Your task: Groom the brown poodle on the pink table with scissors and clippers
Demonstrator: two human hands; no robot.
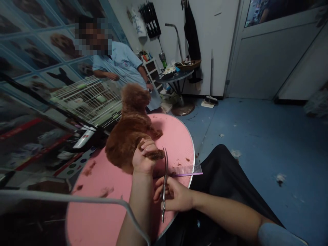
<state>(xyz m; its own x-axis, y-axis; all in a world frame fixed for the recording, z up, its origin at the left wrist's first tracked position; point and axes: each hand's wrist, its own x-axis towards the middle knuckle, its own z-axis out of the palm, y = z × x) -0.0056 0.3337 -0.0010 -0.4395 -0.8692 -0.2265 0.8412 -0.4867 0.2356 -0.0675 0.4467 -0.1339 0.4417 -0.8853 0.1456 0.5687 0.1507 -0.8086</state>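
A curly brown dog (128,133) is on a round pink table (102,218), its head turned toward the right. My left hand (144,157) is wrapped round one of its legs, and the paw (156,154) sticks out to the right of my fingers. In my right hand (175,195) are silver scissors (164,177), pointing up, with narrowly parted blades whose tips are beside the paw. A comb with a purple spine (186,171) lies just beyond my right hand, reaching over the table's right edge. Tufts of brown fur are scattered on the pink top.
A grey metal bar (97,199) crosses the lower left. Behind the dog are a white wire cage (89,99) and a person in a light blue top (123,61). Farther back stand a small dark table (174,78) and a broom (211,75). Fur clumps dot the blue floor.
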